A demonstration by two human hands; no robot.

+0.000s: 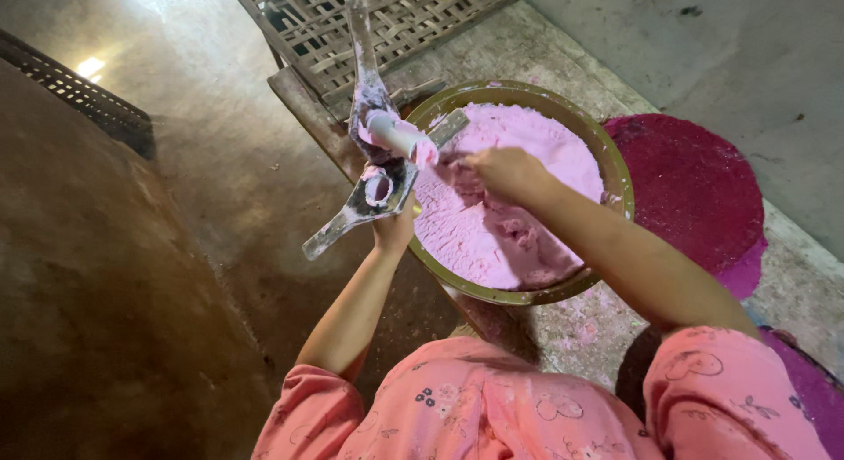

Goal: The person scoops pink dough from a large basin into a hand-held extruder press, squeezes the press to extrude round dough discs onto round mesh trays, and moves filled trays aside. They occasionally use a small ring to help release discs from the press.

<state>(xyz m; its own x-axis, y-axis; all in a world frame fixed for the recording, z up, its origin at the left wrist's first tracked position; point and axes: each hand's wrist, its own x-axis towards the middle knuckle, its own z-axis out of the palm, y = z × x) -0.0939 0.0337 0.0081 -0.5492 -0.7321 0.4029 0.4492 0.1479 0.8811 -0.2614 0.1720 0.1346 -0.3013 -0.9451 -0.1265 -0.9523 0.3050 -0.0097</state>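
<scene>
The left hand point(393, 227) is clamped on the press point(374, 152), held over the bowl point(615, 165) rim. The press's long arms run from lower left up to the top. The right hand point(505, 171) rests on pink dough point(510, 222), fingers curled; its grip is hard to make out.

The bowl point(615, 174) stands on a ledge point(791, 284), in front of the person and a little to the right. The dough point(501, 222) lies in the bowl. The right hand point(505, 171) rests on the dough near its middle. The left hand point(393, 227) is just left of the bowl's rim and holds the press point(374, 161) above that rim. Behind the bowl lies a woven mat point(387, 20). A round sheet point(694, 192) lies on the ledge to the right of the bowl, touching it.
</scene>
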